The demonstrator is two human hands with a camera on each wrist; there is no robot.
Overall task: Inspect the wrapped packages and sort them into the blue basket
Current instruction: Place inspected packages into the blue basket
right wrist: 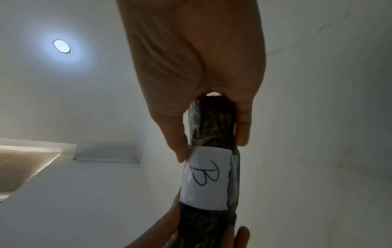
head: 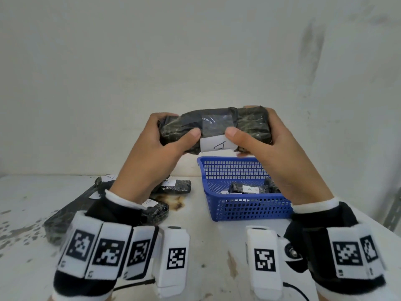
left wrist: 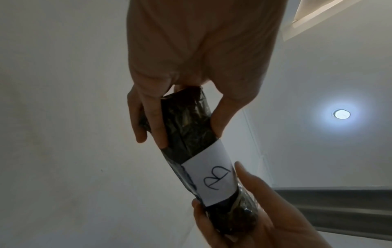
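A dark wrapped package [head: 214,127] with a white label marked "B" [right wrist: 206,176] is held level in the air above the table, in front of the wall. My left hand [head: 160,140] grips its left end and my right hand [head: 258,137] grips its right end, thumbs on the near side next to the label. The wrist views show the same package [left wrist: 191,134] from below with fingers curled round it. The blue basket [head: 245,205] stands on the table under my right hand, with wrapped packages [head: 247,189] inside.
Several more dark wrapped packages [head: 175,185] with white labels lie on the white table [head: 206,246] left of the basket, partly hidden by my left wrist. A rust-brown stain [head: 176,203] marks the table beside them. A plain wall stands behind.
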